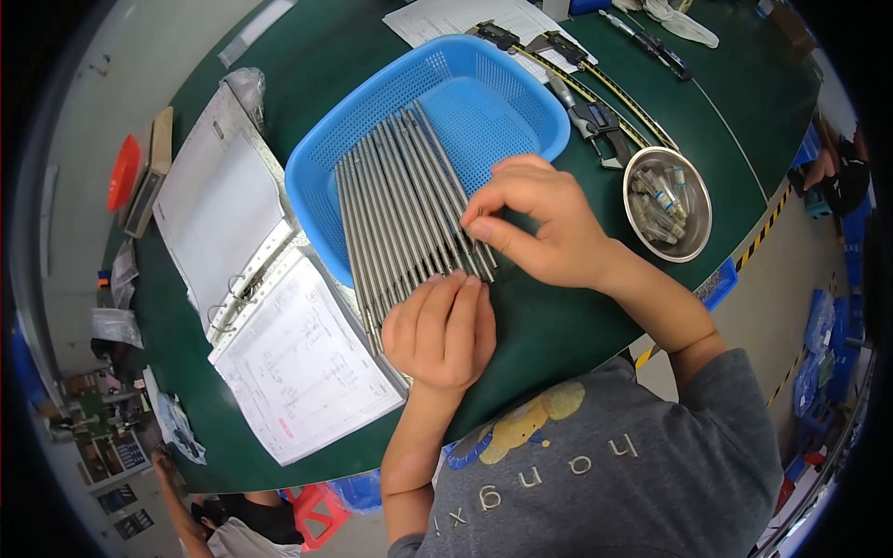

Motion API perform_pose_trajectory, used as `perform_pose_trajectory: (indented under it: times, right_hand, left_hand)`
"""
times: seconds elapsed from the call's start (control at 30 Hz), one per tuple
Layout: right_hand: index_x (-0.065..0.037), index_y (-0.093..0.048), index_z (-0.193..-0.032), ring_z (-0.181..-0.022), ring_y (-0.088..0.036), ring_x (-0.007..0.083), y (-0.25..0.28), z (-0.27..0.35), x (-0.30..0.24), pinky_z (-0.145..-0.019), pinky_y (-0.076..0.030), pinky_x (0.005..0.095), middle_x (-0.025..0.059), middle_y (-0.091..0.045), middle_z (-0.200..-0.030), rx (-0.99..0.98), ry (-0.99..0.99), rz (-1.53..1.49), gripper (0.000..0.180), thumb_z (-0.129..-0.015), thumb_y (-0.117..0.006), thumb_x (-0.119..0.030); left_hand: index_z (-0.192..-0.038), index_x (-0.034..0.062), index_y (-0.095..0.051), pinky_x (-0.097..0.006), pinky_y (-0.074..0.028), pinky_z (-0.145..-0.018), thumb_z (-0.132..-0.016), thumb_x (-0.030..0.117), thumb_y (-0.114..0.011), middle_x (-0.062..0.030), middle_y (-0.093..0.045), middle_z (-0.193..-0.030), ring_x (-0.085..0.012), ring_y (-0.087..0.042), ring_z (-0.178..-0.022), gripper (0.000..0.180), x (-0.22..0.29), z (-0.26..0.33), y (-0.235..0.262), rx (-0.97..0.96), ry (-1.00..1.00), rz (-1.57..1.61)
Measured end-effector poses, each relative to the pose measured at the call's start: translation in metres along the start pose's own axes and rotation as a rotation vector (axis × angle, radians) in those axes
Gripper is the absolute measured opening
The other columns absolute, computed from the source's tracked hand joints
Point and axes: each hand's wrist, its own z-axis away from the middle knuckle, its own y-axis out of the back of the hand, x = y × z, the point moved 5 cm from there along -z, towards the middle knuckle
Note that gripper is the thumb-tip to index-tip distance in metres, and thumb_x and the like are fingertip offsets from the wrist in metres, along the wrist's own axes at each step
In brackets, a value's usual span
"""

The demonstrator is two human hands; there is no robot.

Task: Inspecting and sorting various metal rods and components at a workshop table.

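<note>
A row of long, thin metal rods (395, 195) lies side by side, slanting over the near rim of a blue perforated plastic basket (316, 139). Their near ends stick out past the rim toward me. My left hand (442, 330) lies over these near ends, fingers side by side and fingertips touching the rods; its thumb is mostly hidden. At the right edge of the row, my right hand (544, 223) pinches with thumb and index finger at the outermost rod. The exact contact between those fingertips is partly covered.
Left of the basket is an open ring binder (312, 358) with printed sheets. At the right stand a metal bowl (702, 214) of small clear tubes, a micrometer (595, 121) and digital calipers (563, 46) on papers. Another person's arm (177, 502) shows at lower left.
</note>
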Motion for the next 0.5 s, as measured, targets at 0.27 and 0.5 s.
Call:
perform_pose_trajectory:
  times: [0.27,0.5]
  right_hand:
    - [-0.006,-0.066,-0.083,-0.072,-0.062,0.0177,-0.0066,0.0052,0.0085,-0.089,-0.041,0.0377,0.0027,-0.067,-0.076,-0.025,-0.049,-0.066,0.005,-0.078,-0.067,-0.008]
    - [-0.006,-0.065,-0.083,-0.071,-0.062,0.0185,-0.0081,0.0018,0.0105,-0.088,-0.042,0.0387,0.0033,-0.067,-0.076,-0.039,-0.005,-0.059,0.005,-0.078,-0.066,-0.008]
  left_hand:
    - [-0.083,0.0057,-0.07,-0.027,-0.043,-0.061,-0.074,0.005,-0.068,-0.0036,-0.069,-0.086,-0.0168,-0.063,-0.077,0.009,-0.0004,0.0027,-0.0049,-0.013,-0.039,-0.018]
    - [-0.083,0.0071,-0.07,-0.025,-0.042,-0.06,-0.075,0.007,-0.068,-0.0027,-0.069,-0.086,-0.0156,-0.064,-0.076,0.008,-0.0002,0.0033,-0.0068,-0.022,-0.044,-0.045]
